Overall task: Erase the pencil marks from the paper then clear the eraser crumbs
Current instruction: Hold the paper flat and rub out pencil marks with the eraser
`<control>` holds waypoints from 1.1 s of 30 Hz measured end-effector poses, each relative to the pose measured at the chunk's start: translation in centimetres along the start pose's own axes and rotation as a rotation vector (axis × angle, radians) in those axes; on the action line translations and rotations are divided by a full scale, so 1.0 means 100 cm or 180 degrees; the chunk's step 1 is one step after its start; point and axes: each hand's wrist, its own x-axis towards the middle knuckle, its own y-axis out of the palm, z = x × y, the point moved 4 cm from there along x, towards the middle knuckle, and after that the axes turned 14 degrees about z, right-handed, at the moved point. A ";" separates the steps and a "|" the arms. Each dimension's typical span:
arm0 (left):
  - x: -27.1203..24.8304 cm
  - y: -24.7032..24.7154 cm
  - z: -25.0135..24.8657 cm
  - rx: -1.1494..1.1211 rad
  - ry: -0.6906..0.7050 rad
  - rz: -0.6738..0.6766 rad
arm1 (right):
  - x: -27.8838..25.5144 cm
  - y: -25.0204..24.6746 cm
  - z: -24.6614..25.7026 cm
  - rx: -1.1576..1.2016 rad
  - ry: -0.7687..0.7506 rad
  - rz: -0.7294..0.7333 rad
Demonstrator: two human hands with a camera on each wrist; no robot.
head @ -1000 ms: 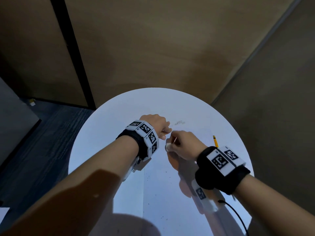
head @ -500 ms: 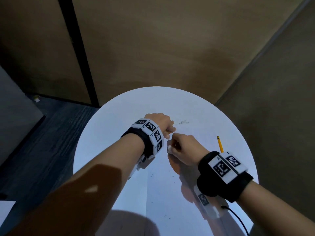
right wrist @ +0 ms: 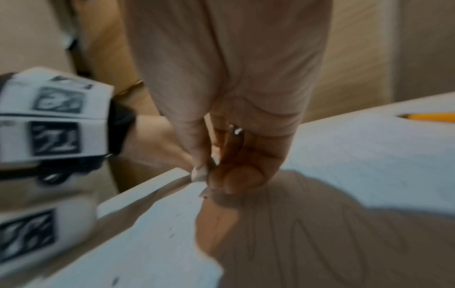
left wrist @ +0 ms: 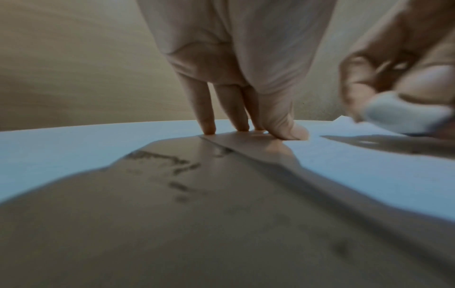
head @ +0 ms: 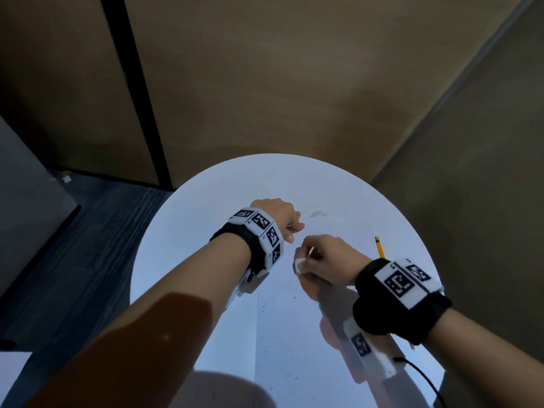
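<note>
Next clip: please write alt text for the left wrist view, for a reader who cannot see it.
The left hand presses straight fingertips onto a white sheet of paper on a white table. At right, the right hand grips a white eraser against the sheet; blurred dark smudges lie in the foreground shadow.

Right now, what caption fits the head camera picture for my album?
Left hand presses the white paper sheet flat while right hand grips a white eraser.

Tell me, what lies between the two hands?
Only bare white paper, seen in the head view, between the left hand and the right hand gripping the eraser.
</note>
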 end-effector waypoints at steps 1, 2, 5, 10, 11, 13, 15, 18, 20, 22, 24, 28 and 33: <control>0.000 0.000 0.001 -0.0010 0.0016 0.0000 | 0.002 -0.005 -0.007 0.0383 0.0017 -0.0200; 0.000 0.000 0.002 -0.0020 0.0020 0.0016 | 0.004 -0.008 -0.013 0.0710 0.0027 -0.0438; 0.001 0.000 0.005 0.0070 0.0063 0.0163 | 0.009 -0.007 -0.027 0.1245 0.0121 -0.0802; 0.000 0.003 0.010 0.0279 -0.0240 0.0459 | 0.013 -0.003 -0.026 0.1213 0.0126 -0.0777; 0.000 0.005 0.013 0.0267 -0.0352 0.0474 | 0.012 -0.003 -0.025 0.1181 0.0092 -0.0758; 0.000 0.008 0.020 0.0151 -0.0482 0.0469 | 0.011 -0.003 -0.023 0.1080 0.0019 -0.0724; 0.000 0.010 0.025 0.0108 -0.0500 0.0504 | 0.009 -0.002 -0.020 0.0953 -0.0045 -0.0654; 0.002 0.011 0.025 0.0099 -0.0475 0.0553 | 0.011 -0.002 -0.012 0.0577 -0.0122 -0.0491; 0.004 0.011 0.025 0.0120 -0.0457 0.0546 | 0.014 -0.005 -0.006 0.0264 -0.0210 -0.0505; 0.005 0.013 0.026 0.0157 -0.0472 0.0565 | 0.014 -0.007 -0.001 -0.0001 -0.0305 -0.0627; 0.006 0.014 0.026 0.0159 -0.0509 0.0599 | 0.010 -0.004 0.000 -0.0255 -0.0393 -0.0622; 0.005 0.012 0.021 0.0156 -0.0583 0.0672 | 0.000 0.000 -0.003 -0.0448 -0.0411 -0.0183; 0.000 0.009 0.016 0.0125 -0.0612 0.0725 | 0.004 -0.002 -0.008 -0.0024 -0.0510 -0.0479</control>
